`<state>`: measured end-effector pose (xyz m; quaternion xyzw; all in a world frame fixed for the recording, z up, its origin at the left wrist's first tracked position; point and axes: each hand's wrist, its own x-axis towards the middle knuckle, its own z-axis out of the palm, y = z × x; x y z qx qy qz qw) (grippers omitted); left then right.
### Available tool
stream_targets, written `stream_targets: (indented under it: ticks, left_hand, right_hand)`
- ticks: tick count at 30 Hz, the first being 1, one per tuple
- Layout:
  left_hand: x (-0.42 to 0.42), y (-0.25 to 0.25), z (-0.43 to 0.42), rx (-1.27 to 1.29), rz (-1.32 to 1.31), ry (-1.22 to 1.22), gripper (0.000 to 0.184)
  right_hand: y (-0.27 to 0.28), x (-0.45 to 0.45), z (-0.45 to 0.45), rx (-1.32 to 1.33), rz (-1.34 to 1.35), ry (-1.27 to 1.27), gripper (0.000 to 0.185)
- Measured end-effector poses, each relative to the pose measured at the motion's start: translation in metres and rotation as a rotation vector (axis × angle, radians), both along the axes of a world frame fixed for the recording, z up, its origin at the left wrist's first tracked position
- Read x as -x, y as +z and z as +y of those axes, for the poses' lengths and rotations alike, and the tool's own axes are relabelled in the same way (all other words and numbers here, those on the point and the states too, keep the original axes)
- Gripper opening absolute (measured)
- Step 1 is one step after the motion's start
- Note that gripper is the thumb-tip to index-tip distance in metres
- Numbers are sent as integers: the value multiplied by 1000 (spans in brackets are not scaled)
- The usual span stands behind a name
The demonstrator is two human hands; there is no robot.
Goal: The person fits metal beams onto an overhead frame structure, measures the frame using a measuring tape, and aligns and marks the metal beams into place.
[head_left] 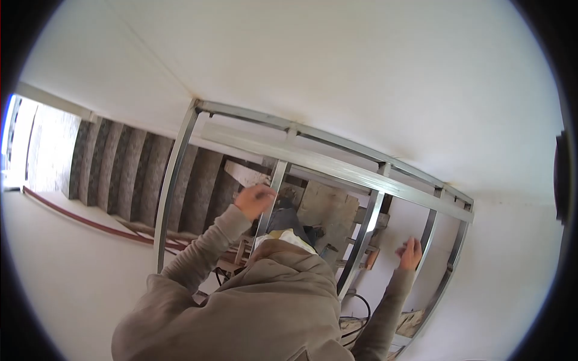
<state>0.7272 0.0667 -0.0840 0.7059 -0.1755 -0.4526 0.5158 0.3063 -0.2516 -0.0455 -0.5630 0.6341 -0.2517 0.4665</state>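
A metal frame of grey bars stands around and in front of my body, against a white wall. My left hand (pixel 254 201) is beside an upright bar (pixel 277 179), its fingers curled; whether it touches the bar is unclear. Near the right-hand upright (pixel 428 231) is my right hand (pixel 409 253), with its fingers bent and close together and nothing visible in them. A pale flat bar (pixel 346 170) runs across the frame beyond both hands. Another upright (pixel 365 234) stands between them.
Stairs (pixel 135 171) lie below at the left, beside a dark red handrail (pixel 84 218). A worn board (pixel 328 207) is beneath the frame. A black cable (pixel 368 308) loops near my right arm. The white wall (pixel 373 72) rises ahead.
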Motion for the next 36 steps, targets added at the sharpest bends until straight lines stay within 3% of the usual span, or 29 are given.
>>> stream_targets:
  ticks: [2, 5, 8, 14, 17, 21, 23, 25, 26, 28, 29, 33, 35, 36]
  left_hand:
    - [-19, -14, 26, 118, 389, 417, 22]
    - [-47, -10, 47, 187, 596, 763, 37]
    - [-56, -17, 35, 168, 585, 659, 43]
    - [-41, -21, -36, 275, 532, 615, 55]
    - [-37, -20, -58, 302, 557, 630, 52]
    - [-32, -32, -78, 410, 451, 700, 43]
    - [-27, -71, -73, 456, 25, 571, 43]
    - [-29, -86, -58, 211, -630, 241, 46]
    - [-31, -91, -59, 194, -577, 275, 45]
    - [-40, -74, -77, 125, 215, 688, 44]
    - [-39, -63, -81, 61, 326, 776, 43]
    - [-33, -54, -84, 115, 251, 726, 49]
    - [-28, -45, -88, 120, 363, 726, 56]
    - [-29, -47, -89, 98, 322, 712, 58]
  right_hand:
    - [-7, -41, -27, -181, -99, -119, 56]
    - [-21, -74, -56, -333, -184, -234, 69]
    - [-29, -94, -59, -370, -263, -198, 75]
    - [-37, -113, -58, -359, -278, -179, 61]
    - [-33, -121, -54, -373, -263, -189, 56]
    - [-39, -123, -55, -381, -247, -154, 56]
    - [-48, -120, -56, -398, -234, -181, 58]
    - [-57, -115, -58, -392, -182, -173, 59]
    - [-51, -117, -51, -349, -181, -160, 53]
    - [-54, -99, -59, -392, -191, -150, 41]
    - [-54, -90, -61, -378, -236, -157, 40]
    - [-41, -53, -75, -5, -170, -281, 23]
    - [-37, -30, -90, 182, -165, -402, 15]
    - [-44, -10, -104, 280, -153, -446, 18]
